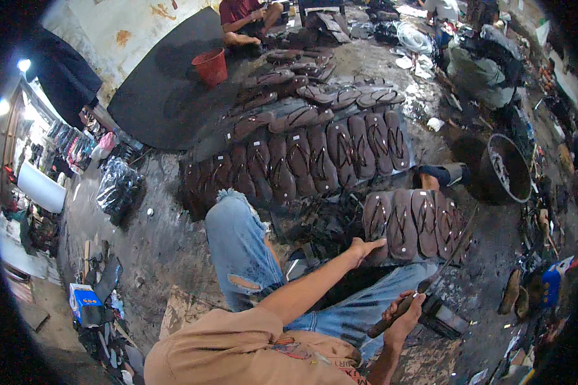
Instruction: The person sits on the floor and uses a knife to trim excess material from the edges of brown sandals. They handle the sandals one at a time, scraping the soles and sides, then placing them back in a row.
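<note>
My left hand (367, 249) reaches forward with its fingers stretched out at the near left edge of a short row of brown flip-flops (401, 231). The fingertips seem to touch the end flip-flop. In my right hand (402, 313), near my right knee, is a long thin tool (455, 249) with a dark thick handle (382, 329). Its narrow shaft slants up and away past the right end of that row. The exact kind of tool is not clear. Each flip-flop has dark glossy straps, and several carry a small white dot on the sole.
A longer row of brown flip-flops (298, 163) lies beyond my knees, with looser ones behind. A dark round tub (507, 170) stands right, a red bucket (210, 67) on a large black sheet (167, 90) far left. Another person (247, 19) sits at the back. Scraps litter the floor.
</note>
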`<control>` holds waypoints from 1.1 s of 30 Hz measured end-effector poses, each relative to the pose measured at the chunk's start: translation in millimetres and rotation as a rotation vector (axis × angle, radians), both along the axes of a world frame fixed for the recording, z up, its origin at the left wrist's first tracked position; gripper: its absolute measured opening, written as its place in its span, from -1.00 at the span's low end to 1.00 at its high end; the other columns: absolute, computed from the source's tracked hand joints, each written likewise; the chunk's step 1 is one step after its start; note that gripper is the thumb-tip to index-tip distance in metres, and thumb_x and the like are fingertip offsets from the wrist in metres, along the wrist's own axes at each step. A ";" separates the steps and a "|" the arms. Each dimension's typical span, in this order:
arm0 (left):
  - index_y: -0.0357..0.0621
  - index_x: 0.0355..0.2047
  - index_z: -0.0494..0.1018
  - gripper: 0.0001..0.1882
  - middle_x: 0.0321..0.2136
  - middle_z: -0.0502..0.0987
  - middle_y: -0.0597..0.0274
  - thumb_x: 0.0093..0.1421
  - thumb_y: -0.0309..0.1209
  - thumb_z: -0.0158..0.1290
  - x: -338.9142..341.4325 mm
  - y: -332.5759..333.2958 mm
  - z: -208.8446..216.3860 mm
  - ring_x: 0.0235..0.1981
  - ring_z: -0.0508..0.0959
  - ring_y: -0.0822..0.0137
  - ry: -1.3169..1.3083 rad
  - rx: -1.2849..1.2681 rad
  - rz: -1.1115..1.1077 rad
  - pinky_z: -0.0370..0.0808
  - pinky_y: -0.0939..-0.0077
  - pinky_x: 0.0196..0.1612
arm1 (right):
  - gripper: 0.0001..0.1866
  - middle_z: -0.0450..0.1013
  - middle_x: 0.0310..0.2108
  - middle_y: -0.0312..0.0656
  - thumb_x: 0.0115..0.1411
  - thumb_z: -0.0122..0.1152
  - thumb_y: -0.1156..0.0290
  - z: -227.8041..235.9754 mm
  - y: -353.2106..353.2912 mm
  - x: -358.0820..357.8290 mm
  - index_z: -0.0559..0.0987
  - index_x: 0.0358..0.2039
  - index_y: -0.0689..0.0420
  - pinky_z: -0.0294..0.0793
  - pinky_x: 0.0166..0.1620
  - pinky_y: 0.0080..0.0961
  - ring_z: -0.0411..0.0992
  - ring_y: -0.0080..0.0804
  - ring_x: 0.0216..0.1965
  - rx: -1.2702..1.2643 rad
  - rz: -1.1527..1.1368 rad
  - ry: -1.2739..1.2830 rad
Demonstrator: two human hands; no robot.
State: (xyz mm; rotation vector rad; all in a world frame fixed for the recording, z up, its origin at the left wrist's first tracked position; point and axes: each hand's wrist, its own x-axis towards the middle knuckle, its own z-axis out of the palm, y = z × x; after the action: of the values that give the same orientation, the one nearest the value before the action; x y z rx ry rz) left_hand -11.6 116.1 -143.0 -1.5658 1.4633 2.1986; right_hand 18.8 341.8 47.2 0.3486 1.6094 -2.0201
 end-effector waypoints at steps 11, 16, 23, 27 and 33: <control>-0.62 -0.08 0.49 -0.14 -0.09 0.56 -0.49 0.12 0.17 0.21 -18.8 -43.2 116.9 0.03 0.58 -0.26 -0.130 -0.804 -0.193 0.50 0.03 0.08 | -0.70 0.30 -0.48 -0.42 0.48 0.02 0.29 -2.8 -17.1 -19.3 0.42 0.15 0.09 0.31 -0.49 -0.71 0.24 -0.71 -0.54 0.252 0.232 0.230; -0.61 -0.21 0.56 -0.21 -0.27 0.65 -0.25 0.07 0.11 0.30 26.3 -82.1 131.5 -0.20 0.67 0.08 0.000 -0.564 -0.152 0.54 0.21 -0.10 | -0.76 0.36 -0.52 -0.41 0.46 0.03 0.28 11.4 -20.5 1.5 0.50 0.03 0.10 0.28 -0.50 -0.62 0.27 -0.67 -0.57 0.102 0.344 0.127; -0.58 -0.14 0.52 -0.26 -0.21 0.63 -0.12 0.24 0.09 0.18 22.0 -97.3 125.6 -0.16 0.59 0.24 -0.004 -0.466 -0.079 0.51 0.24 -0.09 | -0.66 0.37 -0.57 -0.18 0.45 0.05 0.16 -7.5 -22.0 21.6 0.44 -0.27 0.23 0.30 -0.42 -0.36 0.29 -0.45 -0.54 0.276 0.494 0.195; -0.47 -0.20 0.58 -0.46 -0.26 0.63 0.08 0.32 -0.05 0.14 5.5 -79.8 192.1 -0.28 0.58 0.35 0.140 -0.329 -0.026 0.51 0.37 -0.15 | -0.65 0.44 -0.52 -0.01 0.45 0.07 0.15 -0.1 -29.5 28.7 0.44 -0.26 0.24 0.35 -0.37 -0.27 0.37 -0.20 -0.51 0.318 0.599 0.208; -0.35 -0.07 0.53 -0.47 -0.30 0.65 0.12 0.30 -0.03 0.16 6.0 -91.2 175.7 -0.35 0.65 0.26 0.090 -0.239 -0.057 0.61 0.27 -0.19 | -0.58 0.54 -0.40 0.19 0.42 0.09 0.13 -15.1 -66.8 16.5 0.52 -0.13 0.33 0.44 -0.30 -0.01 0.49 0.27 -0.36 0.443 0.582 0.373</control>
State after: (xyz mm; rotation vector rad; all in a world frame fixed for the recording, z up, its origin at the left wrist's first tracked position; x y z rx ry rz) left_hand -5.6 24.8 32.7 -1.4827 1.8323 2.1559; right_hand 35.4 275.0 32.2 -0.3388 2.0814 -1.3304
